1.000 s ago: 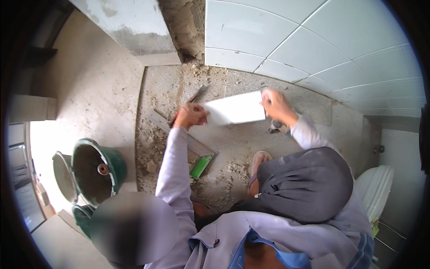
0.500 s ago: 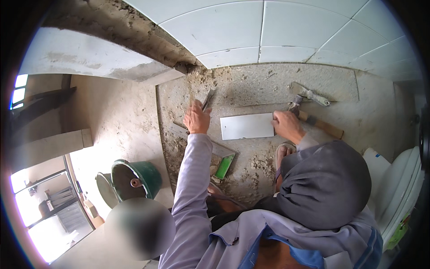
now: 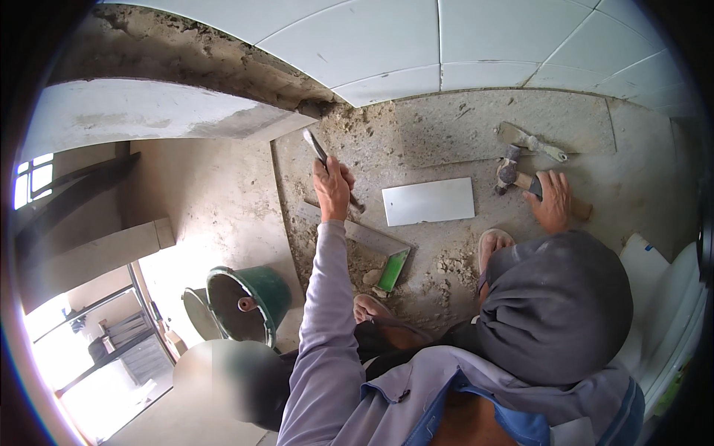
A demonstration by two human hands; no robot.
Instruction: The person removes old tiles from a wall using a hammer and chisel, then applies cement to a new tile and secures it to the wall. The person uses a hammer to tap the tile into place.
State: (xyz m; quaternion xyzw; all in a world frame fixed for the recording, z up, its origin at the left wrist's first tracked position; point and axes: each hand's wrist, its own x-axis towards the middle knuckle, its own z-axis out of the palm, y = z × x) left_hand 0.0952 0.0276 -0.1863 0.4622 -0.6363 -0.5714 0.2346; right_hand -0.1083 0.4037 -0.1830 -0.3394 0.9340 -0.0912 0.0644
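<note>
My left hand [image 3: 333, 189] is closed around a chisel [image 3: 315, 146], its bright end slanting up and away to the left over the rubble by the wall corner. The other end shows below the fist. On the right, my right hand [image 3: 552, 201] has its fingers bent over the wooden handle of a hammer [image 3: 509, 169], which lies on the floor. Between both hands lies a white rectangular tile [image 3: 429, 201], touched by neither. Just past the hammer rests a trowel-like scraper [image 3: 532, 141]. Nearer to me is a metal square with a green handle [image 3: 393, 270].
A long grey slab strip [image 3: 513, 111] runs along the white tiled wall [image 3: 513, 33]. Broken mortar [image 3: 450, 275] litters the floor. Green buckets [image 3: 277, 296] stand at left, a white toilet [image 3: 673, 327] at right. A low ledge [image 3: 156, 111] juts in at far left.
My right hand has left the white tile and moved right onto the hammer's handle. The chisel in my left hand has been turned, its bright end pointing up-left. The view has shifted slightly.
</note>
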